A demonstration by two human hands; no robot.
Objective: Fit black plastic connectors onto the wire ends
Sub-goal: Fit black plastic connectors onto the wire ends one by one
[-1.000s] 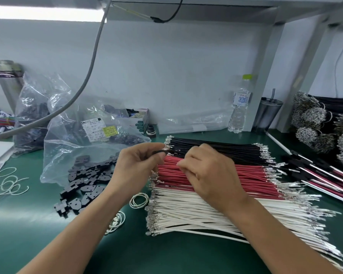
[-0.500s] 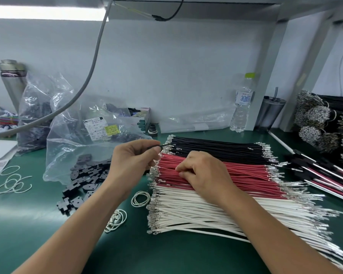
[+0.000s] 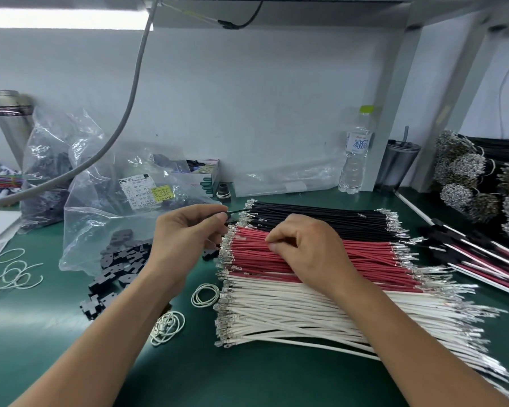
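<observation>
Three flat rows of cut wires with metal terminals lie on the green mat: black wires [image 3: 321, 215] at the back, red wires [image 3: 365, 257] in the middle, white wires [image 3: 291, 312] in front. My left hand [image 3: 185, 239] pinches the end of one black wire [image 3: 235, 212] at the left edge of the black row; a black connector may sit in its fingers, mostly hidden. My right hand [image 3: 309, 248] rests on the red row with fingertips curled onto a red wire. Loose black connectors [image 3: 115, 268] spill from a clear bag [image 3: 106, 224] at the left.
Finished wire sets with black connectors [image 3: 482, 257] lie at the right, with bundled terminal coils [image 3: 467, 177] behind. A water bottle [image 3: 356, 154] and a dark cup [image 3: 397, 165] stand at the back. White rubber bands [image 3: 204, 295] lie in front of my left hand.
My left hand has drawn the black wire end slightly left and away from the row. My right hand has slid from the black-red border down onto the red wires.
</observation>
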